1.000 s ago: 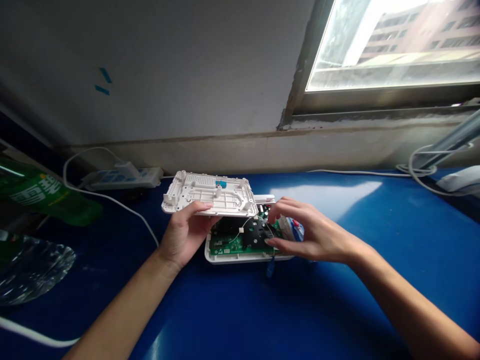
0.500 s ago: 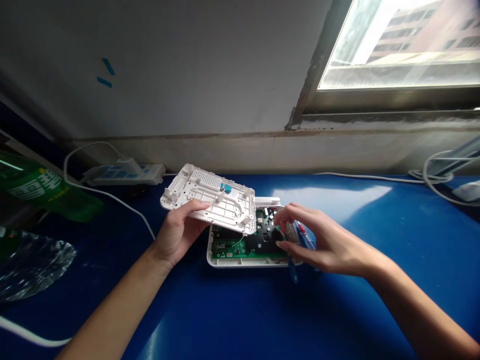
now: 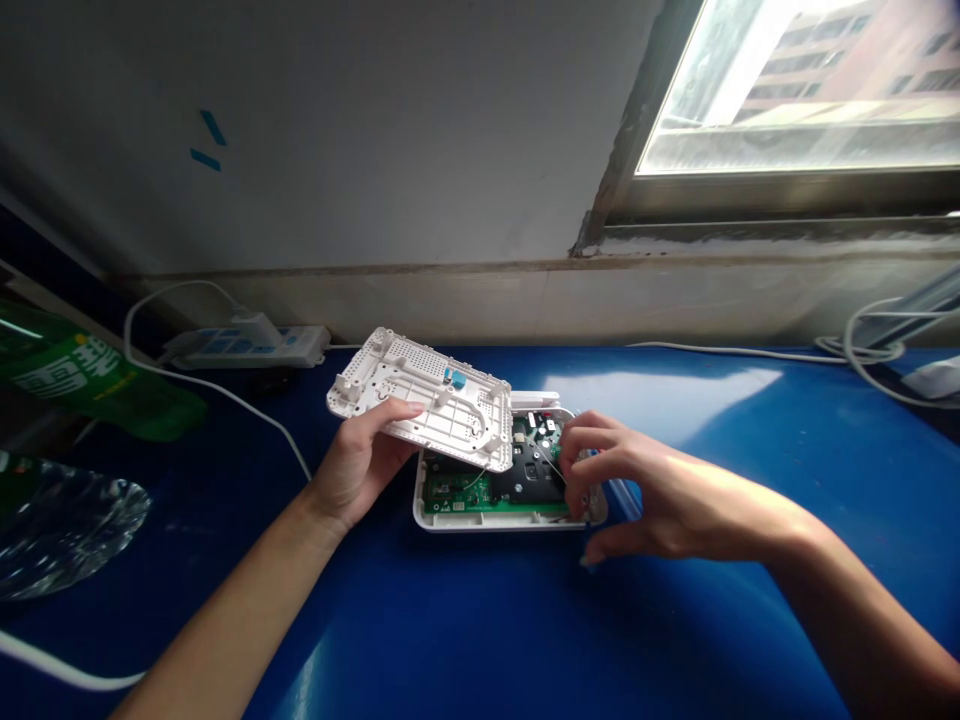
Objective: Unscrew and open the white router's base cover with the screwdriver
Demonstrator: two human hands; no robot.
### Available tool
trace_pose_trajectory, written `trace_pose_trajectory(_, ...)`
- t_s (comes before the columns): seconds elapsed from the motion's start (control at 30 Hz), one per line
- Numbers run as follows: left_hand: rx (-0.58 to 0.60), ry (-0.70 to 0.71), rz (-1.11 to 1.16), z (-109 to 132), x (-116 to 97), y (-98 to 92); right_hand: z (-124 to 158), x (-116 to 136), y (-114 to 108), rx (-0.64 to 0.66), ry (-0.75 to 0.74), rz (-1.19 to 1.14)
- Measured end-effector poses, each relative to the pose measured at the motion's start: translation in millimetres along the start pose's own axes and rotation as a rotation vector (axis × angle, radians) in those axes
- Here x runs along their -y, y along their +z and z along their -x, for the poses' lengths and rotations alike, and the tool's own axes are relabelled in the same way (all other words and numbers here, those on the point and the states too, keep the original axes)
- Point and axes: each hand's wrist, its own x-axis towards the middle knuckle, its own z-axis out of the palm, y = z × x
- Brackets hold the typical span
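Note:
My left hand [image 3: 367,455] grips a white plastic cover [image 3: 427,395] by its near edge, thumb on top. Its ribbed, perforated inner side faces up, with a small blue piece on it. The cover tilts over the left part of an open white case [image 3: 480,522] holding a green circuit board [image 3: 469,495] with a black plate [image 3: 529,470]. Thin wires run over the board. My right hand [image 3: 622,485] is at the case's right end, fingers curled around a blue-handled tool [image 3: 626,497], mostly hidden. Its fingertips are over the board's right edge; whether they touch it I cannot tell.
A green bottle [image 3: 90,375] lies at the left, above a clear plastic piece [image 3: 67,525]. A white power strip [image 3: 255,347] with a plugged-in cable stands by the wall. Coiled white cable [image 3: 862,345] lies at the far right, below the window [image 3: 802,100].
My right hand has shifted slightly right and toward me; its fingers have curled, and the thumb has moved down past the case's near edge. The left hand and cover have barely moved.

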Motion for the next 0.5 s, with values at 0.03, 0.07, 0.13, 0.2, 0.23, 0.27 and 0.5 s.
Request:
trace_pose_trajectory(0.03, 0.000, -0.002, 0.002, 0.0, 0.1, -0.3, -0.5, -0.8, 0.1, -0.003, -0.003, -0.002)
trace_pose_trajectory(0.07, 0.000, -0.002, 0.005, 0.1, 0.1, -0.4, -1.1, -1.4, 0.2, -0.013, -0.007, -0.007)
trace_pose_trajectory(0.13, -0.004, -0.002, 0.010, 0.3, -0.2, 0.1, -2.7, -2.3, 0.2, -0.046, -0.012, -0.022)
trace_pose_trajectory(0.2, -0.011, 0.000, 0.014, 0.3, -0.6, 1.2, -4.6, -3.3, -0.2, -0.091, -0.012, -0.030)
trace_pose_trajectory(0.23, -0.015, 0.000, 0.015, 0.3, -0.7, 1.7, -5.5, -3.8, -0.5, -0.109, -0.017, -0.032)
trace_pose_trajectory(0.27, -0.018, -0.002, 0.016, 0.2, -0.8, 2.1, -6.3, -4.4, -1.0, -0.120, -0.025, -0.037)
trace_pose_trajectory(0.5, -0.017, 0.000, 0.017, -0.6, -0.2, 2.3, -2.9, -7.5, -5.3, -0.225, -0.037, 0.064)
